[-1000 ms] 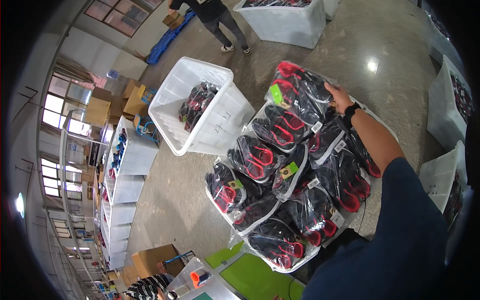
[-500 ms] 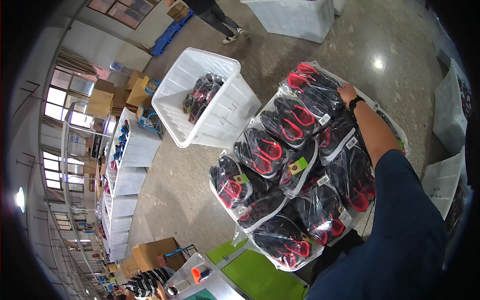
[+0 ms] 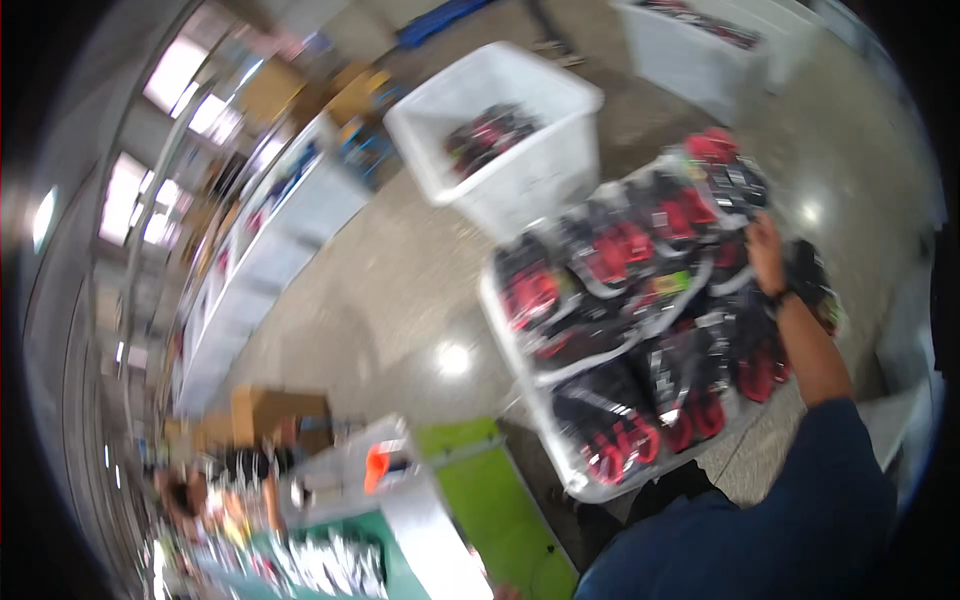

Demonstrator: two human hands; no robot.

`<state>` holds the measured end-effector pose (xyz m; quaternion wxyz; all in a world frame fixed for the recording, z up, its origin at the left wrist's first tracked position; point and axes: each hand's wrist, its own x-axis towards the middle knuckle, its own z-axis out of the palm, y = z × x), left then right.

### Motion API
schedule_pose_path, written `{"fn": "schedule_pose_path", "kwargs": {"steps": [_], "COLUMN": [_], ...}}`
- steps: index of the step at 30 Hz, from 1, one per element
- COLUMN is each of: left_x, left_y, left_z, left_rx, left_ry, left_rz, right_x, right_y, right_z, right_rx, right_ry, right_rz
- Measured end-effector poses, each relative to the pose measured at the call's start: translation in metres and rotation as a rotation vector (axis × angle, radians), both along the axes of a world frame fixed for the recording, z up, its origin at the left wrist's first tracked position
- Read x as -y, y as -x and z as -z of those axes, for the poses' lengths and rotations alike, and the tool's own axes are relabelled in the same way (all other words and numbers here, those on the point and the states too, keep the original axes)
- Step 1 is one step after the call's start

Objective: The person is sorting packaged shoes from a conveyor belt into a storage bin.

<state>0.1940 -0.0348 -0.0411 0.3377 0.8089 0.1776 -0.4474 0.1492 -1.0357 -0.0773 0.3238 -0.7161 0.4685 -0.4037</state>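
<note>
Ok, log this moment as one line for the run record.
right hand: resting on bagged black-and-red shoes | shoes: heaped in white bin | left hand: out of view | second white bin: behind, on floor | picture: blurred

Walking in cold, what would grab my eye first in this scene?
Probably the heap of black-and-red shoes in clear bags, piled in a clear bin right of centre, with the person's right hand resting on its far side. Behind it stands a white tub holding a few more pairs, and a green surface lies below.

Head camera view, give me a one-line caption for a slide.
Right hand resting on a heap of bagged red-and-black shoes in a white bin, beside another white bin.
</note>
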Motion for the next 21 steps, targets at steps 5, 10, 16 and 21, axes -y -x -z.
{"fn": "schedule_pose_path", "kwargs": {"steps": [5,10,16,21], "left_x": [-0.101,-0.247,-0.31,-0.341], "left_y": [-0.036,-0.087,-0.176,-0.226], "left_z": [-0.011,0.013,-0.006,0.034], "left_rx": [0.397,0.553,0.683,1.017], "left_ry": [-0.268,-0.508,-0.677,-0.6], "left_rz": [0.295,0.124,-0.208,-0.188], "right_x": [-0.216,-0.373,-0.509,-0.558], "right_y": [0.0,-0.012,-0.095,-0.11], "right_z": [-0.053,-0.064,-0.142,-0.16], "right_rx": [0.197,0.045,-0.158,-0.186], "right_ry": [-0.45,-0.714,-0.595,-0.479], "right_rz": [-0.354,-0.376,-0.704,-0.834]}}
